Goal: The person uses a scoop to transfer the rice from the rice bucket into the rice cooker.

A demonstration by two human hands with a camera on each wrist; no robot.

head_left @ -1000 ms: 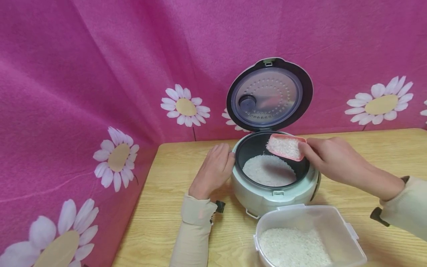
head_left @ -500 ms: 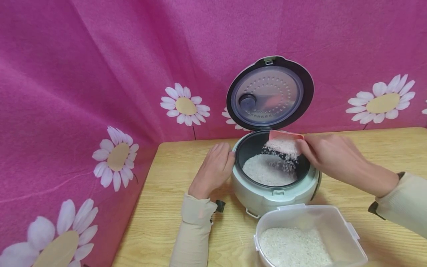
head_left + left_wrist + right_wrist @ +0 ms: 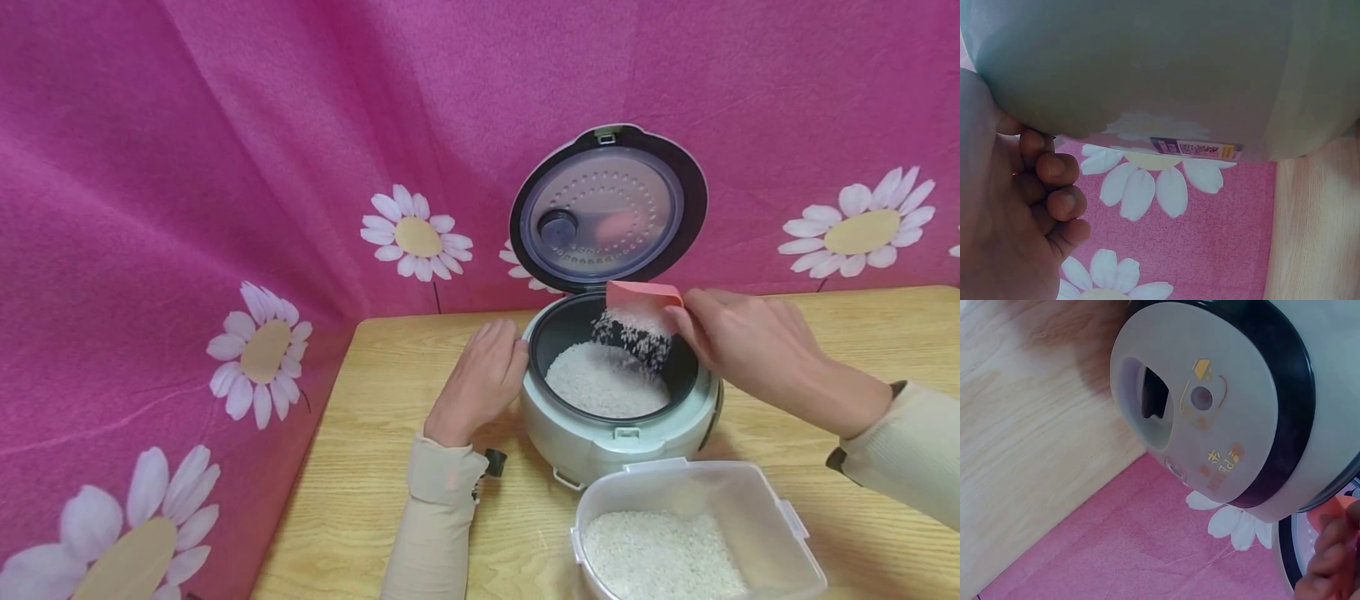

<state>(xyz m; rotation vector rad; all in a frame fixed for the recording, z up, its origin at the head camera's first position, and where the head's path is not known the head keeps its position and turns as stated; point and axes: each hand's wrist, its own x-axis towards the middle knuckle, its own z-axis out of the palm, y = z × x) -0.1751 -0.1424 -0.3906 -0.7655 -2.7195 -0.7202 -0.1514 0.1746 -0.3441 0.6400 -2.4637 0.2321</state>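
Observation:
A pale green rice cooker (image 3: 570, 446) stands on the table with its lid (image 3: 637, 200) raised. White rice (image 3: 600, 383) lies in its dark inner pot (image 3: 551, 337). My right hand (image 3: 772, 350) grips a pink scoop (image 3: 641, 293), tipped over the right part of the pot, and grains (image 3: 648, 346) fall from it. At the cooker's left rim is my left hand (image 3: 480, 379). In the left wrist view its fingers (image 3: 1060, 169) are curled, with thumb and forefinger at the cooker's edge. The right wrist view catches only some right-hand fingers (image 3: 1329, 556) beside the scoop.
A clear plastic container (image 3: 772, 533) of rice (image 3: 660, 554) stands in front of the cooker, close to it. The wooden table (image 3: 360, 467) ends at a pink flowered cloth (image 3: 450, 100) behind and at the left. The lid rises above the pot's back edge.
The right hand has tilted the scoop from nearly level to steeply tipped, and rice now pours into the pot. The heap has grown a little. The left hand keeps its place.

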